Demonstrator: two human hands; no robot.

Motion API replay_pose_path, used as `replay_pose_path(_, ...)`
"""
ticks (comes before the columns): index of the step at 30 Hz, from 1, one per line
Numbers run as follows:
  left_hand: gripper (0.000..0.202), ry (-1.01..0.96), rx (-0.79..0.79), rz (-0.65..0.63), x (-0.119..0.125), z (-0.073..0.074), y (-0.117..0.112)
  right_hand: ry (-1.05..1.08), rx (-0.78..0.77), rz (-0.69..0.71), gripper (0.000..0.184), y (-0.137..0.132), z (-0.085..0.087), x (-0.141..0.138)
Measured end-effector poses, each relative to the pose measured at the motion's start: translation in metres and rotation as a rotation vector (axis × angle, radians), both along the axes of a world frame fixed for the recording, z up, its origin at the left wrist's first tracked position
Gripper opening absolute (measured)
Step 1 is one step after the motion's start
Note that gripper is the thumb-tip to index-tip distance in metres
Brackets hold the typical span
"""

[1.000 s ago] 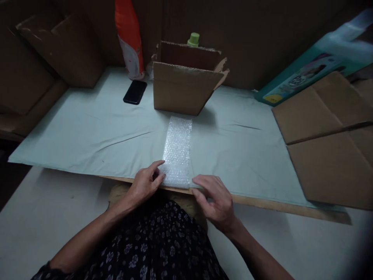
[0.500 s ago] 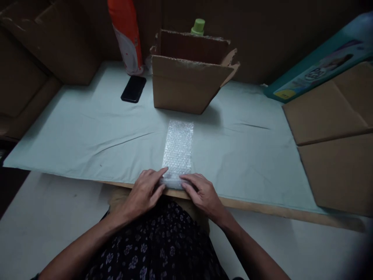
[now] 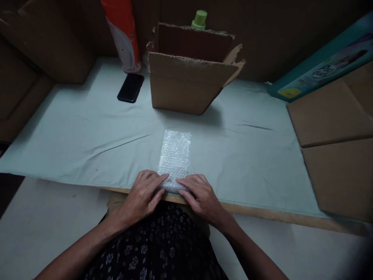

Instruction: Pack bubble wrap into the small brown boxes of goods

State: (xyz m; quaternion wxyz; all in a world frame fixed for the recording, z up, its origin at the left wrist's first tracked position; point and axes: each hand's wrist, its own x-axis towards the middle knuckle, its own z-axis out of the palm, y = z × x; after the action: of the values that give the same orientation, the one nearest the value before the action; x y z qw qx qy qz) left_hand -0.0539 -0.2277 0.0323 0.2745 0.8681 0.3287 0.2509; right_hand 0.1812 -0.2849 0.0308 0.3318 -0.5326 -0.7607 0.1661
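Observation:
A strip of clear bubble wrap (image 3: 175, 155) lies on the pale green cloth (image 3: 87, 136) covering the low table, its near end at the table's front edge. My left hand (image 3: 144, 192) and my right hand (image 3: 201, 196) meet on that near end, fingers curled and pinching it, where the wrap is bunched into a small roll. An open cardboard box (image 3: 186, 79) stands on the cloth just beyond the strip's far end.
A black phone (image 3: 130, 88) lies left of the box beside an orange and white pouch (image 3: 121, 33). A green bottle cap (image 3: 199, 18) shows behind the box. Flat cardboard sheets (image 3: 335, 147) cover the table's right end, with a teal package (image 3: 323, 70) behind them.
My right hand moved in from the right onto the wrap's near end beside the left. The flat part of the strip has grown shorter as the near end rolled up.

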Motion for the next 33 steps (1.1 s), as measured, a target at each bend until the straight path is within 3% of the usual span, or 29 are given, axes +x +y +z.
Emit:
replay_pose_path(4, 0.041, 0.103, 0.014, 0.133, 0.01, -0.006, 0.01, -0.128, 0.127, -0.059, 0.03, 0.0, 0.004, 0.009)
replay_pose_path(7, 0.04, 0.115, 0.068, 0.182, 0.015, -0.006, 0.019, -0.237, 0.149, 0.02, 0.027, 0.003, 0.003, 0.006)
replay_pose_path(9, 0.046, 0.058, 0.075, 0.13, 0.012, -0.003, 0.019, -0.248, 0.145, 0.046, 0.022, 0.008, 0.001, 0.001)
replay_pose_path(12, 0.055, -0.005, 0.001, -0.002, 0.005, 0.002, 0.013, -0.079, 0.088, 0.025, 0.02, 0.013, -0.001, -0.002)
replay_pose_path(14, 0.055, -0.007, -0.056, -0.008, 0.002, 0.002, 0.008, 0.002, 0.028, 0.037, 0.021, 0.012, 0.0, 0.001)
replay_pose_path(19, 0.043, 0.143, 0.036, 0.163, 0.016, -0.006, 0.019, -0.196, 0.122, -0.037, 0.024, 0.005, 0.006, 0.008)
replay_pose_path(22, 0.039, 0.148, 0.006, 0.246, 0.025, -0.006, 0.029, -0.295, 0.111, 0.019, 0.026, 0.01, 0.004, 0.004)
replay_pose_path(25, 0.049, -0.073, -0.268, 0.376, 0.023, 0.002, 0.026, -0.201, 0.072, -0.022, 0.025, 0.024, -0.001, -0.001)
replay_pose_path(28, 0.062, -0.405, -0.747, 0.486, 0.018, 0.01, 0.011, 0.107, -0.039, -0.159, 0.024, 0.032, -0.001, -0.007)
replay_pose_path(31, 0.057, -0.639, -1.128, 0.377, 0.024, 0.01, -0.001, 0.347, -0.246, -0.187, 0.022, 0.029, 0.006, -0.017)
replay_pose_path(33, 0.05, -0.726, -1.22, 0.311, 0.032, 0.008, -0.003, 0.388, -0.3, -0.171, 0.019, 0.022, 0.012, -0.021)
